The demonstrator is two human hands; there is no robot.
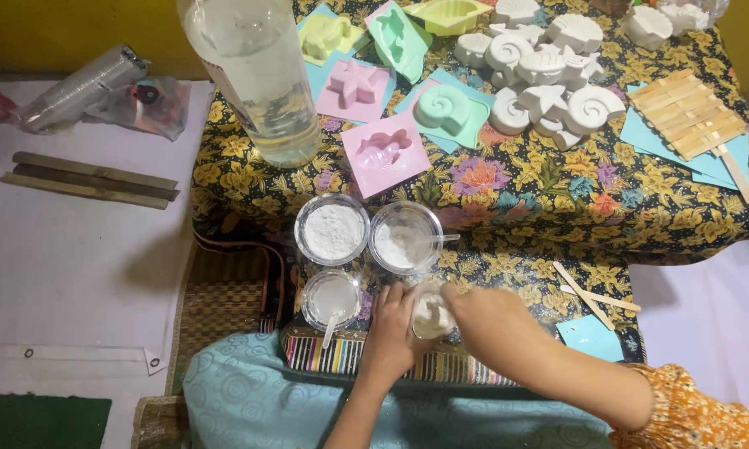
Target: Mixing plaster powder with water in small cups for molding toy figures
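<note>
Left hand: the left hand (393, 323) is at 6 o'clock on the cloth, fingers curled round the side of a small cup (432, 316) that is caked with white paste.
Right hand: the right hand (482, 320) comes in from 4 o'clock and closes over the same cup from the other side; what its fingertips pinch is hidden, so whether a stirrer sits in them cannot be told.
Small cup: it sits between both hands, just at 6 o'clock of the middle row of cups, near the table's front edge.
Powder cup: a clear cup of dry white powder (333, 230) stands at 11 o'clock of the hands, full and level.
Mixing cup: beside it at 12 o'clock, a second clear cup (404, 238) holds white mix with a stick leaning out to the right.
Third cup: at 9 o'clock of the left hand, a cup of pale liquid (332, 297) holds a spoon.
Water: a big clear bottle (254, 75) stands at 11 o'clock, far side.
Done: a heap of white shell casts (549, 75) lies at 1 o'clock, already out of the moulds.
Left: the coloured moulds (383, 150) at 12 o'clock look empty, so by this view more paste is being readied and pouring is not yet done.
Spare: flat wooden sticks (595, 298) lie at 3 o'clock.
</note>
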